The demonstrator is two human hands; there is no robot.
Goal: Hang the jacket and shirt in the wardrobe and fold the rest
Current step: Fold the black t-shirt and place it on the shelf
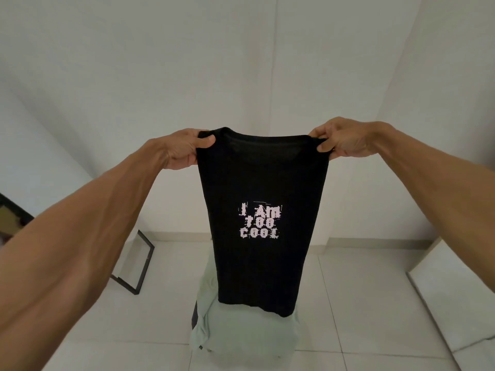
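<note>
The left hand point(184, 152) pinches one top corner of the black T-shirt point(263, 188), thumb in front and fingers behind. The right hand point(340, 141) grips the opposite corner the same way. Both are raised to about the same height and reach about equally far out, so neither is nearer. The shirt hangs straight down between them, collar up and long axis vertical, with the printed side facing the person. Its hem shows in front of a pale garment point(241, 333) heaped low on the tiled floor point(361, 303); I cannot tell whether they touch. Folding it probably means lowering it straight down onto that heap.
</note>
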